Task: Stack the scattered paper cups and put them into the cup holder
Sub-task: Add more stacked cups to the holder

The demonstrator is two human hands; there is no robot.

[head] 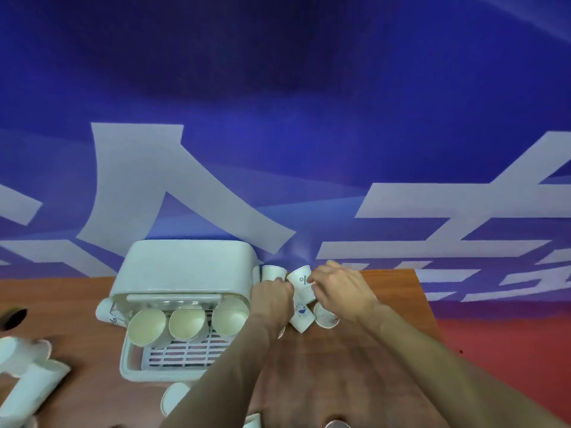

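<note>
Head: perhaps three cups [187, 322] inside holder [185, 267]

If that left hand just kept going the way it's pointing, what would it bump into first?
Probably the paper cup standing beside the cup holder, just beyond the left hand; depth is hard to judge.

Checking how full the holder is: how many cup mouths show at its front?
3, side by side in the cup holder: left cup, middle cup, right cup. More cups may be nested behind each, hidden.
</note>
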